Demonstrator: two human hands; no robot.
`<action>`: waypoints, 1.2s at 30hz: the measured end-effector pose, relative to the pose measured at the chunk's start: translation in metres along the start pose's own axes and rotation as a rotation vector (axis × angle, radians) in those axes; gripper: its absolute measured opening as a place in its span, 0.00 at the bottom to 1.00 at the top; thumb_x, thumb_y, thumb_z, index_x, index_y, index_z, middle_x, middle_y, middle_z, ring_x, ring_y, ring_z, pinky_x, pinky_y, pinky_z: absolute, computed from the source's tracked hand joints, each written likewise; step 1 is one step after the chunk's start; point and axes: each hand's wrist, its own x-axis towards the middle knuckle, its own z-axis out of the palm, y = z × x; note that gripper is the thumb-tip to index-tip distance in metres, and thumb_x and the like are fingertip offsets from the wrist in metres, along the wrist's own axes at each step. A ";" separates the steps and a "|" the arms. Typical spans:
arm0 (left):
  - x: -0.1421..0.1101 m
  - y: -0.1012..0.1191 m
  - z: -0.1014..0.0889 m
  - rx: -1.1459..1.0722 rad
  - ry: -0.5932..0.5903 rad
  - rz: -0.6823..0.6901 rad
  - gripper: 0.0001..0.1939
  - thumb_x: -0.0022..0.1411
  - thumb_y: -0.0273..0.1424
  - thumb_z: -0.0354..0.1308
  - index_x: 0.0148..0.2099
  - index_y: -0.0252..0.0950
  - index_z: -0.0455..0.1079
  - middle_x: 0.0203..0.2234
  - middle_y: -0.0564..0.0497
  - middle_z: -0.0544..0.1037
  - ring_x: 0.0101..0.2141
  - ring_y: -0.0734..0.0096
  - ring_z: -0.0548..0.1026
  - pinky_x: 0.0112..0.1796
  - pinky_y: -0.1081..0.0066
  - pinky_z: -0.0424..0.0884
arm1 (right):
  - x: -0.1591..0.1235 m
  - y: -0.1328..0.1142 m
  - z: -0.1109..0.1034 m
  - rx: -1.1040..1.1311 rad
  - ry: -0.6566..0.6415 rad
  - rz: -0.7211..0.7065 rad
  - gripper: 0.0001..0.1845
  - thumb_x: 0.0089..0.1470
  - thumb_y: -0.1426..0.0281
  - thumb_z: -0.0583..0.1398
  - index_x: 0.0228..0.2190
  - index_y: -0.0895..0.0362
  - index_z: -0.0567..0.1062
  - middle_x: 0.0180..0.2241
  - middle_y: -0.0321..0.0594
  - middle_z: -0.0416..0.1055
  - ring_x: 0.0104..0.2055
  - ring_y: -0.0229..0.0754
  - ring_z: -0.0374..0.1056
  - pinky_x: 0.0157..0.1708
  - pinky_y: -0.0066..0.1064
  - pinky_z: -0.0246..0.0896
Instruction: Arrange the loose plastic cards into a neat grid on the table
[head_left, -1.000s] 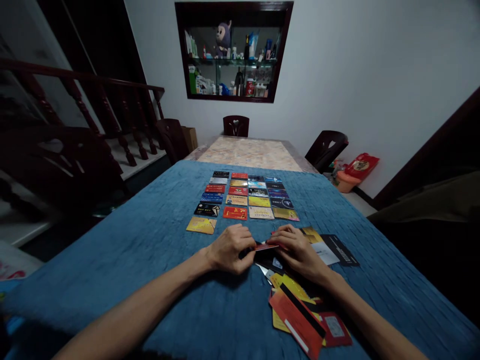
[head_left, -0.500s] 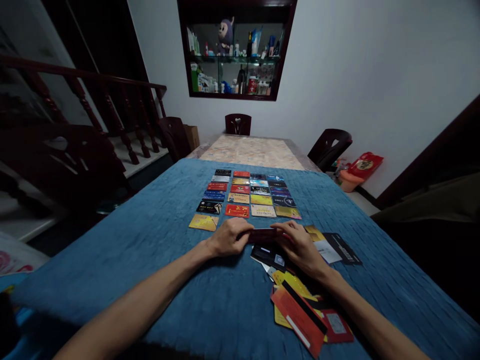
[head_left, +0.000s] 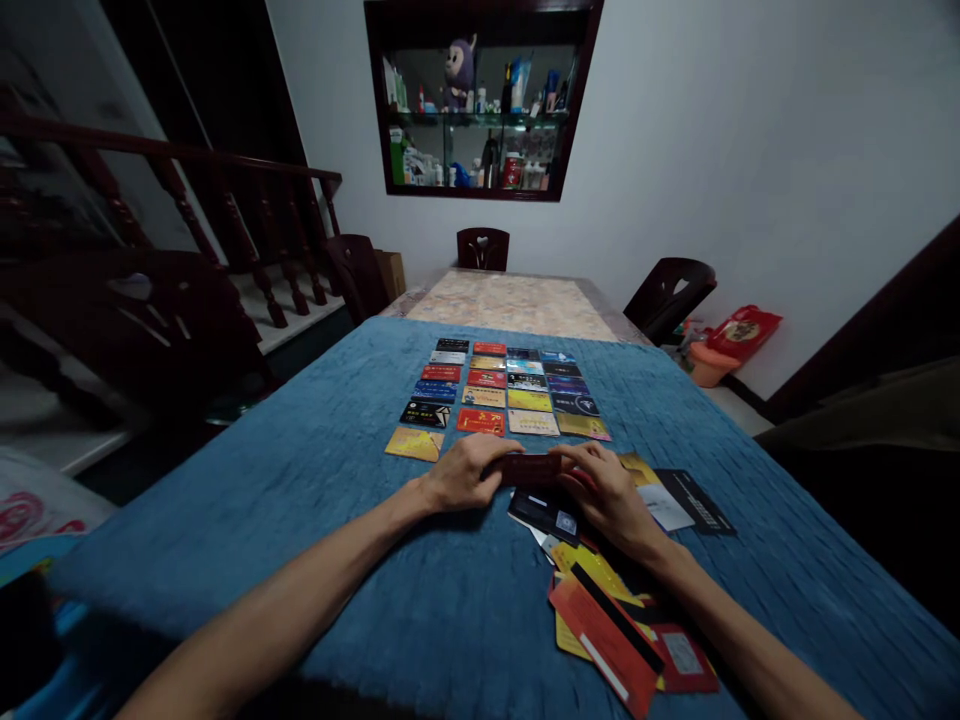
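Note:
Both my hands hold one dark red card (head_left: 531,468) by its ends, just above the blue tablecloth (head_left: 300,500). My left hand (head_left: 461,475) pinches its left end and my right hand (head_left: 611,492) pinches its right end. The card sits right in front of a grid of several cards (head_left: 504,392) laid face up in neat rows. A yellow card (head_left: 415,443) lies alone at the grid's near left corner. Under and behind my right hand is a loose pile of cards (head_left: 607,610), with an orange card with a black stripe on top.
A gold card, a white card and a black card (head_left: 694,500) lie to the right of my right hand. Dark chairs (head_left: 667,295) stand around the far bare tabletop (head_left: 510,305). A wooden railing runs along the left and a wall shelf (head_left: 480,100) hangs ahead.
The card came up from the pile and moved forward toward the grid, held between both hands. In the last half second the hands hardly moved.

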 end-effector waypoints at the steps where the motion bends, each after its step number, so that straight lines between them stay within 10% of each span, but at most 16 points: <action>1: 0.000 0.000 0.000 0.000 -0.006 0.004 0.21 0.57 0.21 0.51 0.53 0.32 0.69 0.44 0.43 0.80 0.44 0.64 0.77 0.46 0.64 0.74 | 0.000 0.000 0.000 -0.003 -0.001 -0.003 0.15 0.61 0.71 0.57 0.49 0.51 0.73 0.36 0.43 0.73 0.38 0.47 0.69 0.38 0.40 0.66; 36: 0.004 0.003 -0.001 0.014 0.143 0.020 0.17 0.62 0.20 0.49 0.51 0.33 0.71 0.39 0.45 0.79 0.40 0.66 0.76 0.42 0.66 0.74 | 0.008 -0.013 0.001 -0.385 0.113 -0.240 0.19 0.60 0.71 0.58 0.53 0.55 0.68 0.45 0.49 0.74 0.47 0.54 0.66 0.46 0.47 0.61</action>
